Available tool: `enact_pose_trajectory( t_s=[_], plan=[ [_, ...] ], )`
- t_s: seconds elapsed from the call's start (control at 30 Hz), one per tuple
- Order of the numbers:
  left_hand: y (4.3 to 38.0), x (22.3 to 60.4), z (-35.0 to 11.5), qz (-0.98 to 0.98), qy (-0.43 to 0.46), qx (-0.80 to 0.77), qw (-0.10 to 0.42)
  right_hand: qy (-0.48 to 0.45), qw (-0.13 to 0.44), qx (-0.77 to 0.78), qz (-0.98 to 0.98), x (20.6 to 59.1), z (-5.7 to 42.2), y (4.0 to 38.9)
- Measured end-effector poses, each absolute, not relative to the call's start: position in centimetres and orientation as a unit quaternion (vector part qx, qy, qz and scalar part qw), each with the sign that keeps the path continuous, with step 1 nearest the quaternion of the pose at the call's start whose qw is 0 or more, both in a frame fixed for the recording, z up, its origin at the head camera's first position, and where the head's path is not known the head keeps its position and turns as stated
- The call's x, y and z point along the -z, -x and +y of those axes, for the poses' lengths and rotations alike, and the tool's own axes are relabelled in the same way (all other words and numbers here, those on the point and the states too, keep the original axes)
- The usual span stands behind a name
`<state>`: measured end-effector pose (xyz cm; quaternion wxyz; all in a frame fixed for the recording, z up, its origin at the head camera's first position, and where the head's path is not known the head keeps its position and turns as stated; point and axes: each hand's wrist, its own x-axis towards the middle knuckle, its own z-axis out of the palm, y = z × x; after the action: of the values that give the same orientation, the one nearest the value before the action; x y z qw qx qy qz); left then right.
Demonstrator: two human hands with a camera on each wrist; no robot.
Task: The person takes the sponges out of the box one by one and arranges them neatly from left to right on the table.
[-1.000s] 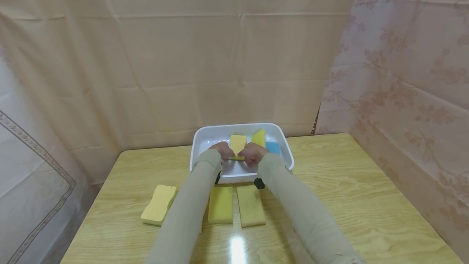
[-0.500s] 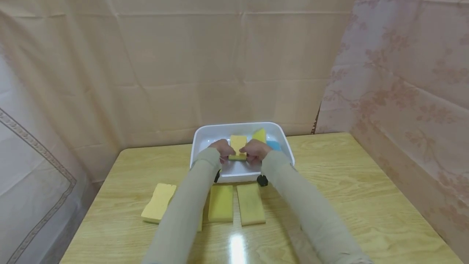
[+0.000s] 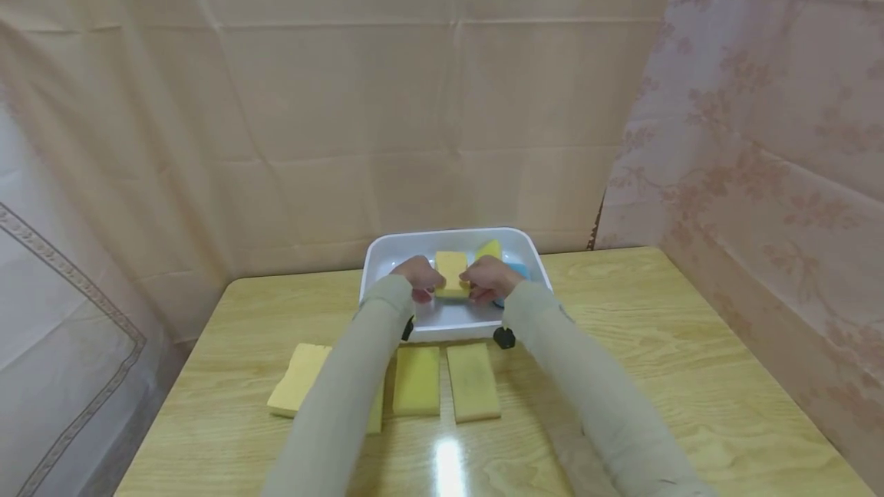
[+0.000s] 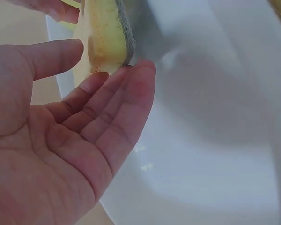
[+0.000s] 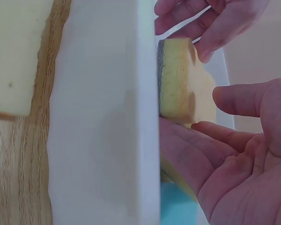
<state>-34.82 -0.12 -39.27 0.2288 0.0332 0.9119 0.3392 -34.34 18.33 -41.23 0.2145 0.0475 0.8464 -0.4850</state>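
A cream-yellow sponge (image 3: pixel 452 273) with a grey scouring underside lies between both hands over the white tray (image 3: pixel 373 259). My left hand (image 4: pixel 75 122) holds one side, its fingertips at the sponge's lower edge and its thumb beside the top face. On the other side, my right hand (image 5: pixel 243 145) holds it with fingers against the end and the thumb at the top face. Small dents show near the sponge's front corners, close to the thumbs. In the right wrist view the tray rim hides part of the right fingers.
Inside the tray are a bright yellow piece (image 3: pixel 490 249) and a blue piece (image 3: pixel 518 270). On the wooden table (image 3: pixel 207 374), sponges lie in front: a wavy-edged one (image 3: pixel 297 382), a yellow one (image 3: pixel 417 380) and a duller one (image 3: pixel 473 382). Another is partly behind the left sleeve.
The hands have moved slightly apart, and the thumbs have shifted outward toward the sponge's sides. The sponge has moved up a little in the head view, with its thick front side showing more.
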Motion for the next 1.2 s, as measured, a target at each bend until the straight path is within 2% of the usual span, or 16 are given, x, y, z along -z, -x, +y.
enact_pose_trajectory(
  t_s=[0.63, 1.2],
  plan=[
    [34.4, 39.2, 0.2, 0.897, -0.051, -0.397, 0.188, -0.024, 0.195, 0.525, 0.828, 39.5, 20.3, 32.9],
    [32.2, 39.1, 0.5, 0.863, -0.109, -0.47, 0.152, -0.019, 0.159, 0.566, 0.809, 39.7, 20.9, 31.6]
  ],
)
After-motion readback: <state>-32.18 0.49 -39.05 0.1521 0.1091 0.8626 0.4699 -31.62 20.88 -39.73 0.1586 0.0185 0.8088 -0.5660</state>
